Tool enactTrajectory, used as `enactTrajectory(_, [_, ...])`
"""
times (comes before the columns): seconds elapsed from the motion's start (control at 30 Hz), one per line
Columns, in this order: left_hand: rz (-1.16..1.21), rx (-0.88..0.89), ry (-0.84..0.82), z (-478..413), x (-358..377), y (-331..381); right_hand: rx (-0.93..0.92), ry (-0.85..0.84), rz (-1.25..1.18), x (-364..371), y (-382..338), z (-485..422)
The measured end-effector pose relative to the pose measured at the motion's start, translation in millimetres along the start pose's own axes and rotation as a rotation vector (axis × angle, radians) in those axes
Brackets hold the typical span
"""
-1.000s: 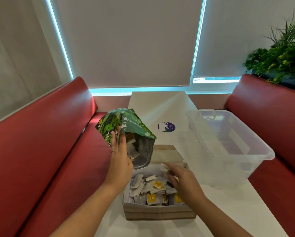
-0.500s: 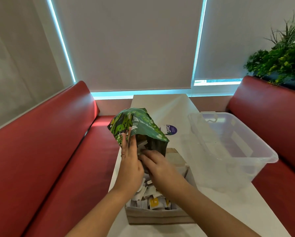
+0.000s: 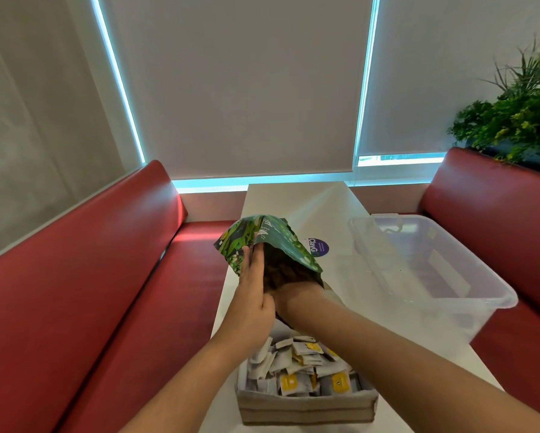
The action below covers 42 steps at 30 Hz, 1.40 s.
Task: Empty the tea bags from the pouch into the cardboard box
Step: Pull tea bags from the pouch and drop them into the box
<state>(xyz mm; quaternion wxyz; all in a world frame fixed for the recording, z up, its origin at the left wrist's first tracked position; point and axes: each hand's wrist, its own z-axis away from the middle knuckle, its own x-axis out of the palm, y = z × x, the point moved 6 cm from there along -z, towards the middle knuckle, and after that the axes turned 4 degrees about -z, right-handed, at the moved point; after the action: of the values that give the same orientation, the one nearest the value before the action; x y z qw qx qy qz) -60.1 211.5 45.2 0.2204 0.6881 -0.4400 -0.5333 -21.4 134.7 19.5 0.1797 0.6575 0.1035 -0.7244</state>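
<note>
While over box (image 3: 306,412), pouch (image 3: 273,240) around right hand (image 3: 298,296)

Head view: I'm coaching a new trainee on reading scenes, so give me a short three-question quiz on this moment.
1. Which hand reaches into the mouth of the pouch?
2. True or false: the cardboard box is empty.
3. The clear plastic bin stands: A) left of the box, B) right of the box, C) on the floor.
Key: 1 the right hand, while the left hand holds the pouch from outside. 2 false, tea bags lie in it. 3 B.
</note>
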Motion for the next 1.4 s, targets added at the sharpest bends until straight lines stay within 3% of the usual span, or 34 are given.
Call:
enactTrajectory(0.43, [0.060,-0.004,-0.007,-3.8,0.1,-2.6,-0.015,0.166,-0.268,-14.2,4.6,0.3])
enactTrajectory(0.57, [-0.007,0.010,0.030,-3.3,2.6,-4.5,-0.080,0.256,-0.245,-22.7,4.1,15.3])
enactTrajectory(0.67, [-0.048,0.021,0.051,-2.0,4.3,-5.7,-0.116,0.295,-0.073,-19.6,1.6,19.1])
enactTrajectory(0.87, [-0.130,0.005,0.079,-5.9,6.0,-21.0,-0.151,0.506,-0.116,-7.9,14.5,51.7])
enactTrajectory(1.23, [-0.199,-0.037,0.136,-13.0,5.4,-42.8,-0.202,0.579,-0.243,35.2,29.8,89.4])
enactTrajectory(1.4, [-0.209,-0.056,0.151,-13.3,-2.2,-50.2,-0.183,0.504,-0.194,67.9,41.2,89.9])
